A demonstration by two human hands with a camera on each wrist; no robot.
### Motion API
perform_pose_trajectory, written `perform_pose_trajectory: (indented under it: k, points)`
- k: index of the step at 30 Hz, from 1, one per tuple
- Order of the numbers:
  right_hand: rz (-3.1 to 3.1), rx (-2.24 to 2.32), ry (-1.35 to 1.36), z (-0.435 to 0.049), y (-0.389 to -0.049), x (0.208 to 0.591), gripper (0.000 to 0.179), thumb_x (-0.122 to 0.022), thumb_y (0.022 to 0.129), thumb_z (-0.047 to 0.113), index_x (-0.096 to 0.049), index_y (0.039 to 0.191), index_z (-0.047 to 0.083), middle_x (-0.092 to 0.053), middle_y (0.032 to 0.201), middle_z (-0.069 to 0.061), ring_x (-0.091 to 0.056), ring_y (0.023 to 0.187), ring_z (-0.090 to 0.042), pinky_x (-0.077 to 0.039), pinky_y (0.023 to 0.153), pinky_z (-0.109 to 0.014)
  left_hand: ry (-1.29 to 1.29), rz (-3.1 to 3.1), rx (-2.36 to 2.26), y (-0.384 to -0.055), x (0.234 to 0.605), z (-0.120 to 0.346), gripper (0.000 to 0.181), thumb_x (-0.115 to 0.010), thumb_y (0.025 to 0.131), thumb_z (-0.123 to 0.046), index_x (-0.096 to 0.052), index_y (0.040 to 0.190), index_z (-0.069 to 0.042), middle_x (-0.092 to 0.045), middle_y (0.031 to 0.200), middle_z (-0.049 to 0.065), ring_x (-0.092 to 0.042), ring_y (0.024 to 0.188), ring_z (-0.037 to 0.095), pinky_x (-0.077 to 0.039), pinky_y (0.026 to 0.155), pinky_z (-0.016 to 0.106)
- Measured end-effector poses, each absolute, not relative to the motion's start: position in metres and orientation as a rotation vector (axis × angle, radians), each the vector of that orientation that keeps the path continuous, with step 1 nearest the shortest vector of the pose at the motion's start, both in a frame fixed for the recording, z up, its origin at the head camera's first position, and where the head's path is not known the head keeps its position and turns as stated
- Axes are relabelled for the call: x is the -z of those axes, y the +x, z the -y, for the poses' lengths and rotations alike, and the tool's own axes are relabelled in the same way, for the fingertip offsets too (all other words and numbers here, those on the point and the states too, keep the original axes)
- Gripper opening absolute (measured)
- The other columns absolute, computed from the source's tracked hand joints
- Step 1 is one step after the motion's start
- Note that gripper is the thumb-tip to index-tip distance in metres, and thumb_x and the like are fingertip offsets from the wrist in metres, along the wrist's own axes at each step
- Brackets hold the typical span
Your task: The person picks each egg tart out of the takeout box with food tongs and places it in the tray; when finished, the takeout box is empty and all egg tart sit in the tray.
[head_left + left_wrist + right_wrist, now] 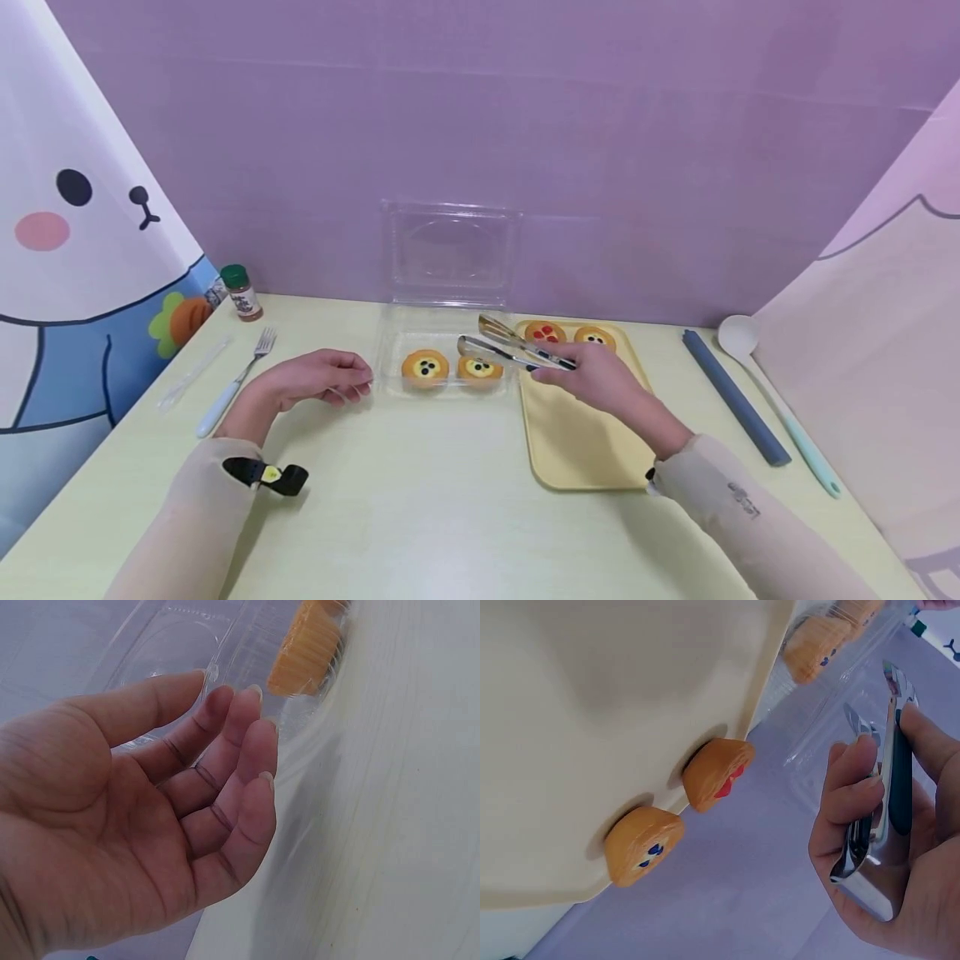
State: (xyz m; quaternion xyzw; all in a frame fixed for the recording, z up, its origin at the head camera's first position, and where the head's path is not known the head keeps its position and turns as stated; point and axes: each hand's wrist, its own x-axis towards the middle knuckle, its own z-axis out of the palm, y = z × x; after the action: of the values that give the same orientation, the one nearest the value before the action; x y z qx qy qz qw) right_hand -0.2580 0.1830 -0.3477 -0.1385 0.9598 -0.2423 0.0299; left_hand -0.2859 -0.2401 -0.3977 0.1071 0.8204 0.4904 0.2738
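Observation:
My right hand (596,379) grips metal tongs (877,877) with dark handles. The tong arms stand spread with nothing visible between them, above the right side of a clear plastic container (390,333). Inside this container sit a left tart (425,367) and a right tart (480,368), both with dark dots on a pale centre. My left hand (157,810) is beside the container's left edge, fingers loosely bent, palm empty; whether the fingertips touch the rim I cannot tell. On a yellow tray (585,450) are a red-topped tart (712,776) and a dark-dotted tart (641,844).
The container's clear lid (453,254) stands raised at the back. To the left lie a fork (236,383), a clear thin item (195,373) and a green-capped jar (242,293). At right are a dark blue bar (735,396) and a white spoon with mint handle (780,404).

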Motion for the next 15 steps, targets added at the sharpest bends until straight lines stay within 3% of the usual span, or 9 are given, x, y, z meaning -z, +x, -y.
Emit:
perform_pose_trajectory:
  k: [3, 6, 9, 12, 15]
  points:
    - [-2.995, 0.658, -0.479, -0.176, -0.262, 0.347, 0.056, -0.073, 0.088, 0.048, -0.061, 0.138, 0.028, -0.061, 0.071, -0.004, -0.049, 0.069, -0.019, -0.038, 0.059, -0.031, 0.283, -2.209, -1.320, -0.286, 0.397, 0.240, 0.039, -0.059, 0.101, -0.031, -0.059, 0.121, 0.003, -0.068, 0.105, 0.007, -0.064, 0.099, 0.021, -0.053, 0.087, 0.036]
    - [-2.989, 0.617, -0.546, -0.170, -0.265, 0.346, 0.054, -0.072, 0.089, 0.047, -0.062, 0.138, 0.028, -0.075, 0.102, -0.011, -0.063, 0.087, -0.023, -0.046, 0.068, -0.035, 0.281, -2.213, -1.318, -0.286, 0.397, 0.240, 0.040, -0.059, 0.101, -0.031, -0.059, 0.122, 0.003, -0.068, 0.106, 0.007, -0.064, 0.099, 0.021, -0.053, 0.087, 0.036]
    - [-2.974, 0.572, -0.597, -0.165, -0.267, 0.345, 0.054, -0.071, 0.090, 0.048, -0.061, 0.138, 0.027, -0.067, 0.132, -0.010, -0.067, 0.110, -0.027, -0.052, 0.080, -0.042, 0.288, -2.216, -1.314, -0.286, 0.397, 0.239, 0.039, -0.058, 0.102, -0.031, -0.059, 0.121, 0.003, -0.068, 0.108, 0.009, -0.064, 0.099, 0.020, -0.053, 0.088, 0.036]
    - [-2.961, 0.535, -0.617, -0.158, -0.269, 0.344, 0.054, -0.071, 0.089, 0.049, -0.061, 0.139, 0.029, -0.064, 0.137, -0.009, -0.063, 0.120, -0.030, -0.053, 0.088, -0.046, 0.290, -2.215, -1.316, -0.286, 0.397, 0.239, 0.038, -0.058, 0.102, -0.029, -0.059, 0.121, 0.004, -0.068, 0.108, 0.010, -0.064, 0.098, 0.020, -0.052, 0.087, 0.035]
    - [-2.944, 0.511, -0.620, -0.151, -0.272, 0.342, 0.054, -0.072, 0.089, 0.049, -0.061, 0.138, 0.030, -0.065, 0.135, -0.009, -0.065, 0.116, -0.028, -0.053, 0.080, -0.041, 0.290, -2.213, -1.320, -0.286, 0.396, 0.239, 0.037, -0.058, 0.102, -0.028, -0.059, 0.120, 0.004, -0.069, 0.107, 0.010, -0.064, 0.097, 0.019, -0.052, 0.086, 0.035]
